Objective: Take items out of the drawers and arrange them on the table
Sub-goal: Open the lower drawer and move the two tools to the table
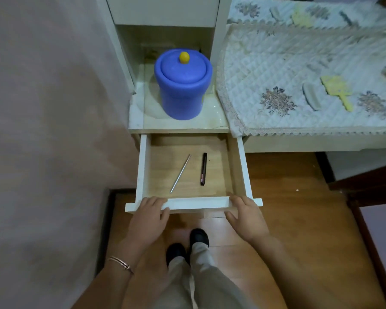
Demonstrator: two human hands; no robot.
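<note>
Left hand [151,216] and right hand [245,216], palms down, fingers curled over front edge of open drawer [196,202], grasping it. Inside, frame centre: metal rod [180,173] slanting lower-left to upper-right; black pen [203,169] near-vertical, just right, apart.

Open drawer [241,166] clear from above, metal rod [180,173] and dark pen [203,168] lying apart mid-floor, bare wood around them, both hands on near rim, blue lidded canister [183,85] filling far shelf.

wall [42,108]: pinkish | floor [288,219]: wood | shelf unit [218,30]: white
</note>
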